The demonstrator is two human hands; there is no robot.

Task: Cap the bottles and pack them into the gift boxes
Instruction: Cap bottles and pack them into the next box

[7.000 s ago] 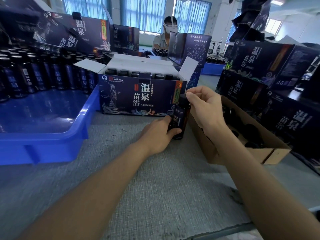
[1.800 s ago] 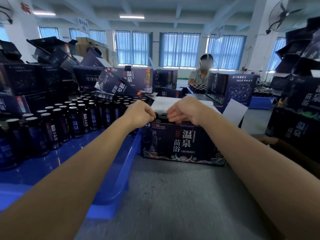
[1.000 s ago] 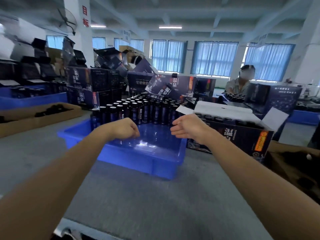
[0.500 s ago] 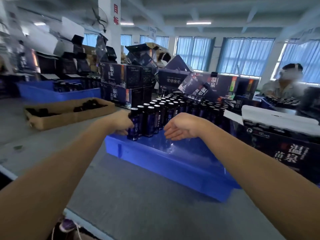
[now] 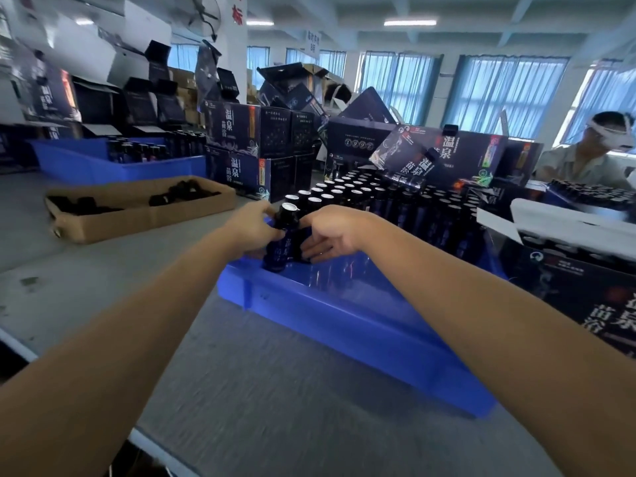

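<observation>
**Bottle upright in your left grip, caps off to the left**

Your left hand has its fingers wrapped round the body of one bottle at the near-left corner of the blue tray. The bottle's long axis runs nearly vertical and leans a touch to the right. Its open neck, with the pale seal, sits just above your thumb and clear of the grip. Your right hand is just to the right, with its fingers laid against the dark glass alongside. I cannot tell whether they have closed on a second bottle, because the bottle in front hides that.

The next move, as I judge it, is capping, and that turns on direction. The caps lie in the cardboard tray, well to the left of your grip and a little beyond it. That is the side of the hand that is occupied. The open gift box lies the other way, well to the right of the grip and beyond your right forearm. Keep the neck up as you lift the bottle away from the uncapped bottles packed close behind it.
</observation>
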